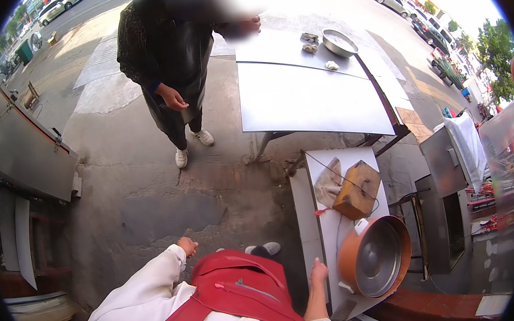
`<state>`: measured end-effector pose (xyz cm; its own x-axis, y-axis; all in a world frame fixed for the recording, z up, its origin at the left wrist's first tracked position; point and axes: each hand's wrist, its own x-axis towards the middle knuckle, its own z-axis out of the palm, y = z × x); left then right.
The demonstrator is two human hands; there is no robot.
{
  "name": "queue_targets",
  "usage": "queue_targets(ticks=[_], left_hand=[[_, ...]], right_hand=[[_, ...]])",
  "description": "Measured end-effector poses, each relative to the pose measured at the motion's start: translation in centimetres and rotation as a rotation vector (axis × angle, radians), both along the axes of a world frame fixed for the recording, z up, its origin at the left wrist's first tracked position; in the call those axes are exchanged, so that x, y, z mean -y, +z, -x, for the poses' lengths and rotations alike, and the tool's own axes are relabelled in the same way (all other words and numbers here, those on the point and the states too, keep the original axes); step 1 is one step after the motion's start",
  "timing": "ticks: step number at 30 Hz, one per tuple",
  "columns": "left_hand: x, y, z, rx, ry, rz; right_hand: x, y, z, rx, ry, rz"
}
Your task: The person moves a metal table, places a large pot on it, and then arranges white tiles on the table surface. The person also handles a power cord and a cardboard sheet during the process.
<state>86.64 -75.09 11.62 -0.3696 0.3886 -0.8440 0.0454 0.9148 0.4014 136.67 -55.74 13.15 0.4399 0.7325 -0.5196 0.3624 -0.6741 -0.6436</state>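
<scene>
My left hand hangs in front of me over the concrete floor, fingers curled and touching nothing. Nothing shows in it, though its palm is hidden. My right hand is low at my side, by the near part of a white-topped table. Its fingers look bent, and contact with the tabletop is unclear. Just to its right, a round orange pan-like appliance with a metal inside rests on that table. Beyond the appliance lie a wooden block with a dark cord across it and a greyish cloth.
A person in a dark apron stands ahead, left of a large metal-topped table. On it sit a metal basin and crumpled cloths. A metal panel stands at left, a metal cabinet at right.
</scene>
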Motion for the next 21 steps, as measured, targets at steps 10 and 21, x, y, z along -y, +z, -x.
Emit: queue_targets(ticks=[10, 21], left_hand=[[13.2, -5.4, 0.1, -0.212, -0.139, 0.012], [10.8, 3.3, -8.2, -0.016, -0.041, 0.01]], right_hand=[[16.5, -3.6, -5.7, 0.083, 0.155, 0.645], [13.0, 6.2, 0.5, -0.417, 0.341, 0.026]])
